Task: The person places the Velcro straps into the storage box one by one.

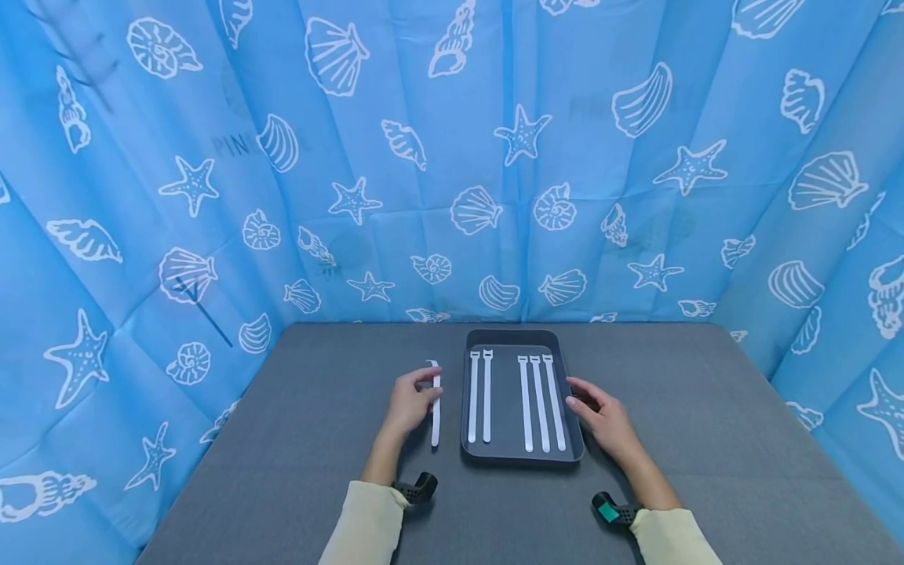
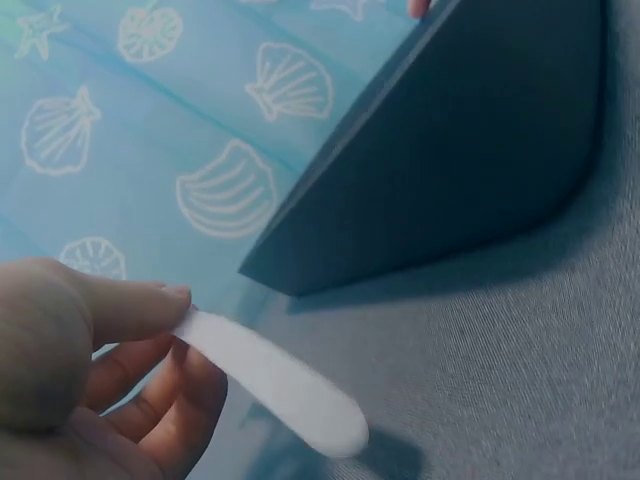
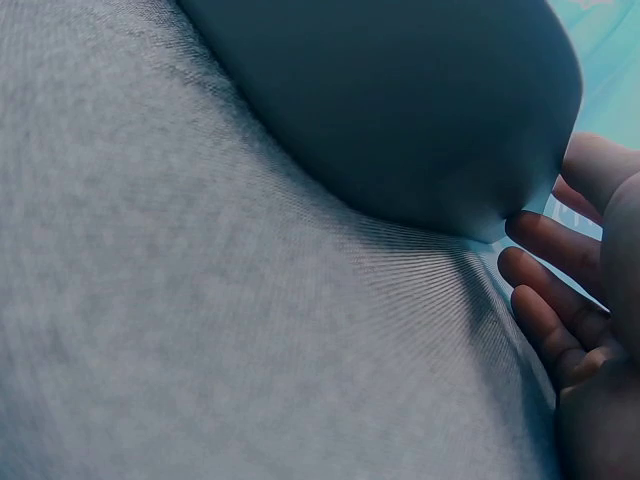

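Observation:
Near the table's middle, my left hand [image 1: 410, 404] pinches a white cable strap [image 1: 435, 424] between thumb and fingers, left of the tray. Seen from the left wrist, the strap's rounded tail [image 2: 290, 385] slants down away from the fingertips, above the table. A dark grey rectangular tray [image 1: 504, 408] holds several white straps with slotted heads at the far end: two on its left side, three on its right. My right hand [image 1: 609, 424] is at the tray's right side, its fingertips touching the outer wall [image 3: 430, 110] with the fingers loosely bent.
The tray stands on a grey cloth-covered table [image 1: 304, 439]. Behind it and along both sides hangs a blue curtain [image 1: 424, 180] with white shell and starfish prints. Dark bands [image 1: 418, 488] are worn on both wrists.

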Tool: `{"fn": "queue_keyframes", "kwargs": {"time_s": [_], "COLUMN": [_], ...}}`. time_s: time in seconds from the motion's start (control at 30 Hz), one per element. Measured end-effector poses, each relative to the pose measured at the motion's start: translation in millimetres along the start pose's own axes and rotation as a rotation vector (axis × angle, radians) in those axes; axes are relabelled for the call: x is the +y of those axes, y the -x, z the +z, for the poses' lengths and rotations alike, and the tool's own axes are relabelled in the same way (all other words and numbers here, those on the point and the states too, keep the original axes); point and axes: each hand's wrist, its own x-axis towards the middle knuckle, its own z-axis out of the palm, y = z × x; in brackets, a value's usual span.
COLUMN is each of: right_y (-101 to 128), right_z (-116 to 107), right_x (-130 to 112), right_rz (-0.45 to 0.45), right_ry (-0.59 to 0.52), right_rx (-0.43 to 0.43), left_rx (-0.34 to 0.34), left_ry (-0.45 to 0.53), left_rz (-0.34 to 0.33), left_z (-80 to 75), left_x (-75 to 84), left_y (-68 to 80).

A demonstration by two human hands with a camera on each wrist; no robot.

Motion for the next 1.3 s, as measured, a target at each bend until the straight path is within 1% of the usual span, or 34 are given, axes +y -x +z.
{"fn": "queue_keyframes", "kwargs": {"time_s": [0.1, 0.6, 0.77, 0.93, 1.07, 1.13, 1.3], "right_y": [0, 0, 0, 0, 1, 0, 0], "right_z": [0, 0, 1, 0, -1, -1, 0], "right_x": [0, -1, 0, 0, 0, 0, 0], "right_rz": [-0.002, 0.002, -0.005, -0.014, -0.021, -0.020, -0.012], "right_ry": [0.001, 0.016, 0.013, 0.008, 0.016, 0.012, 0.005], "right_rx": [0.000, 0.012, 0.018, 0.020, 0.020, 0.018, 0.009], "left_rx": [-0.001, 0.005, -0.027, -0.075, -0.101, -0.110, -0.130], "left_ry": [0.025, 0.076, 0.110, 0.152, 0.183, 0.190, 0.201], "left_rz": [-0.004, 0.063, 0.090, 0.148, 0.176, 0.170, 0.127], "left_z": [0.3, 3.9, 8.0, 16.8, 26.4, 31.7, 44.7], "left_x": [5.9, 39.6, 52.3, 63.4, 69.9, 71.1, 70.0], "left_y": [0.7, 2.4, 2.1, 0.6, 0.6, 0.7, 0.3]}}
